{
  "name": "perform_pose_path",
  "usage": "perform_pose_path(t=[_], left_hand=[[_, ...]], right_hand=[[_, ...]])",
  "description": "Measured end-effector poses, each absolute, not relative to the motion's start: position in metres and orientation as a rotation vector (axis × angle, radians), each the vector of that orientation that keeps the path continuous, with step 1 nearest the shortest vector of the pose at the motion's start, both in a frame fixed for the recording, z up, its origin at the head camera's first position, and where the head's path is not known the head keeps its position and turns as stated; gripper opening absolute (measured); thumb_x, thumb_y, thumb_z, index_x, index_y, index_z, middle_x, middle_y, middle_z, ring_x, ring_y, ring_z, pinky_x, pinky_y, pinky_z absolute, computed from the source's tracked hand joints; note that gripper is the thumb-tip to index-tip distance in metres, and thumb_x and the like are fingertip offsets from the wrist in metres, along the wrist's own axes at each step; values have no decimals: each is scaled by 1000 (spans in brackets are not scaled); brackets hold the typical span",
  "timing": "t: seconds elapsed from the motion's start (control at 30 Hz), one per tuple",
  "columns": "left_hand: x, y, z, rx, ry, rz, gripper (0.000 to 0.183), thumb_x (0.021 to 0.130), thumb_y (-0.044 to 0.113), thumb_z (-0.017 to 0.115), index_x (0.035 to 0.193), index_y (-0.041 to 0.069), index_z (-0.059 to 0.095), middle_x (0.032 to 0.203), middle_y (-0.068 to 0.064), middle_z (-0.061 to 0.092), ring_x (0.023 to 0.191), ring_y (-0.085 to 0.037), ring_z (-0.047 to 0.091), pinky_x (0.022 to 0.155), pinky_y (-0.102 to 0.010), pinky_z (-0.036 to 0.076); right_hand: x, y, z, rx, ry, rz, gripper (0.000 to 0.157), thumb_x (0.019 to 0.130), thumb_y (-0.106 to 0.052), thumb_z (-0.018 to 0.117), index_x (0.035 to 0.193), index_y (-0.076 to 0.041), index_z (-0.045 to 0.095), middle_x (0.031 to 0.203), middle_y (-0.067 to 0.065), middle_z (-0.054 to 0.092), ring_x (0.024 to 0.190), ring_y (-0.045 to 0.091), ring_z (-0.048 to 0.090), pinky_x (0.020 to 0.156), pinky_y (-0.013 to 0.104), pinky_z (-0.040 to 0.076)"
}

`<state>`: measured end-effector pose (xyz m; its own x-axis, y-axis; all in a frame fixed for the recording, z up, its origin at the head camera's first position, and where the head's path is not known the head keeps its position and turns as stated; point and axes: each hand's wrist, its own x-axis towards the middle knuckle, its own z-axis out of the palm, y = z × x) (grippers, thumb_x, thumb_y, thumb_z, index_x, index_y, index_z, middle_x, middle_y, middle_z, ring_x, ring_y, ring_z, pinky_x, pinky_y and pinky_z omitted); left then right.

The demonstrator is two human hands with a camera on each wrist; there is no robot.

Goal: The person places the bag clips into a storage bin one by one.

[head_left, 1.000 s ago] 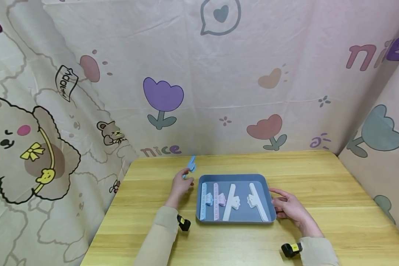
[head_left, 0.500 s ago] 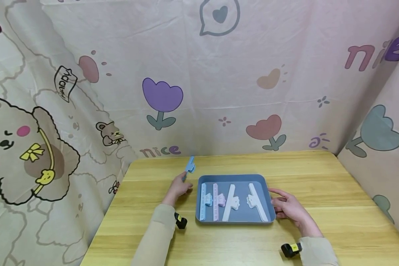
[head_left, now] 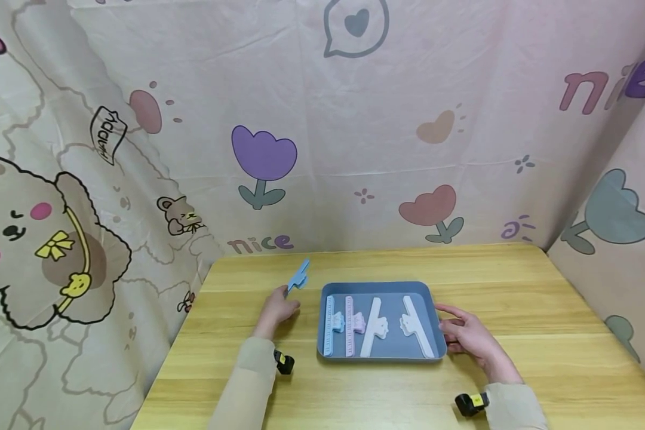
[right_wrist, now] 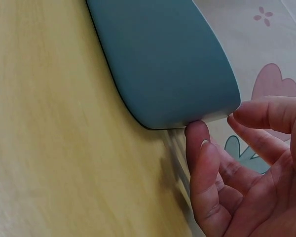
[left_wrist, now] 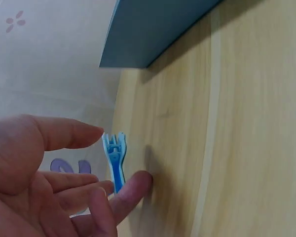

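My left hand (head_left: 276,308) holds a light blue bag clip (head_left: 299,277) to the left of the grey-blue tray (head_left: 378,359). In the left wrist view, the blue bag clip (left_wrist: 117,165) shows end-on between thumb and fingers. The fingertips of my right hand (head_left: 466,335) touch the tray's right side; in the right wrist view they rest against the tray wall (right_wrist: 163,64). Inside the tray lie a light blue clip (head_left: 329,327), a pink clip (head_left: 349,328), a white clip (head_left: 372,334) and, tilted the other way, another white clip (head_left: 418,327).
The tray stands on a wooden table (head_left: 387,394). Patterned cloth (head_left: 344,119) hangs behind the table and along both sides. Black cameras (head_left: 285,362) are strapped to both wrists.
My left hand has drawn left and slightly nearer with the blue bag clip, which now leans more to the right. The right hand and the tray have stayed put.
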<state>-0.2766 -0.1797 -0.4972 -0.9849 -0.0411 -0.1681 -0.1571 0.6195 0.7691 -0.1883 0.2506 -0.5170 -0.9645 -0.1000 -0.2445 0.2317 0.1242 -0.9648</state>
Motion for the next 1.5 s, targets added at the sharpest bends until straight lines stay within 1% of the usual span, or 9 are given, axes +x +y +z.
perform_pose_path(t=[0.23,0.37,0.47,0.6,0.77,1.1,1.2,1.3,1.5], left_hand=[[-275,-190,-497,-226,2778,1279,64,87,8,62,143,-10,37,129,-32,52,68,-22,57,53,-29,49],[-280,-184,-501,-165,2805,1412,57,87,5,63,139,-9,44,115,-27,59,79,-27,61,60,-29,50],[-285,-177,-507,-149,2706,1602,53,89,1,61,139,-9,46,107,-21,61,81,-32,66,60,-31,52],[-290,-167,-513,-173,2499,1785,56,93,-1,58,145,-7,37,115,-23,61,74,-31,68,55,-31,53],[-291,-157,-513,-211,2357,1848,64,95,1,57,152,-1,27,131,-24,55,75,-27,68,55,-28,50],[-296,-153,-515,-215,2280,1859,69,96,3,55,154,-2,18,136,-26,51,76,-23,69,63,-30,53],[-296,-153,-515,-220,2295,1883,68,94,-1,56,152,-5,22,130,-28,54,72,-22,68,67,-33,56],[-295,-154,-516,-243,2339,1899,63,91,-4,57,147,-9,30,117,-26,58,68,-23,67,69,-36,58],[-291,-157,-518,-320,2452,1846,45,89,-4,56,132,-11,48,100,-21,63,63,-21,66,62,-32,56]], right_hand=[[-187,251,-517,156,2167,-1912,58,96,-5,56,149,0,35,117,21,62,84,30,68,62,39,57],[-187,251,-517,164,2174,-1907,58,96,-5,56,149,-1,35,117,21,62,84,30,68,63,39,57],[-187,250,-517,159,2169,-1910,58,96,-6,57,149,-1,35,117,22,61,84,30,68,63,39,57],[-187,250,-516,153,2165,-1912,58,96,-6,56,149,-1,35,118,22,61,84,30,68,63,39,57],[-187,249,-516,160,2176,-1905,57,96,-5,56,149,-1,35,118,22,62,84,30,68,62,39,57],[-188,249,-516,161,2175,-1903,58,96,-5,57,149,-1,36,118,22,62,84,30,68,63,39,57],[-188,249,-516,158,2177,-1898,58,96,-6,57,149,-1,35,119,23,61,84,30,68,63,38,57],[-188,249,-517,155,2173,-1899,58,96,-6,57,150,-1,35,120,23,61,85,30,68,63,38,57],[-189,250,-517,161,2172,-1899,58,96,-7,57,150,-1,35,121,23,60,84,30,68,63,38,56]])
